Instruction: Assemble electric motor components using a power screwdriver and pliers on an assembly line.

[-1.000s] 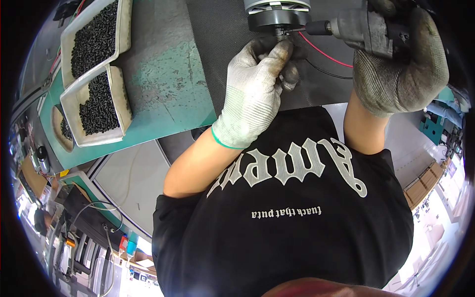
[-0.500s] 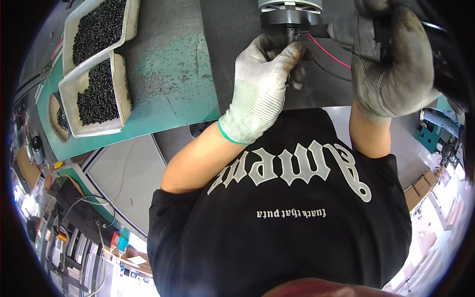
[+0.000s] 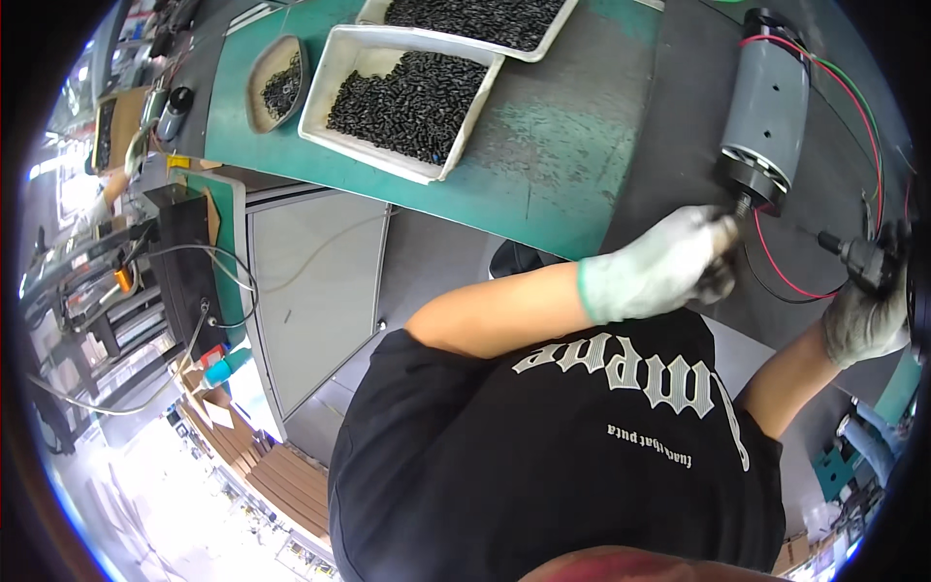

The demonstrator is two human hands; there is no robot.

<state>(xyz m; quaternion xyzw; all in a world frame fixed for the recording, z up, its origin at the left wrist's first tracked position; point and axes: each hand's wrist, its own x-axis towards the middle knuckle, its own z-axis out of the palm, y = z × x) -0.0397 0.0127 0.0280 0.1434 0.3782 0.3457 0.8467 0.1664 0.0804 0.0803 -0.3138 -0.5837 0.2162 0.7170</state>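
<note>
head view, white trays of black screws (image 3: 407, 97) beside grey motor (image 3: 766, 121), green bench (image 3: 543, 165)

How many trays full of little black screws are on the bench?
3: a white tray nearest the person, another white tray behind it, cut off by the picture's top edge, and a small oval dish left. More may be hidden.

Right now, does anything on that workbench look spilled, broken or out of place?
Nothing stands out. The black screws sit inside their white trays, the grey motor lies whole on the mat, and its red and green wires loop loosely beside it.
</note>
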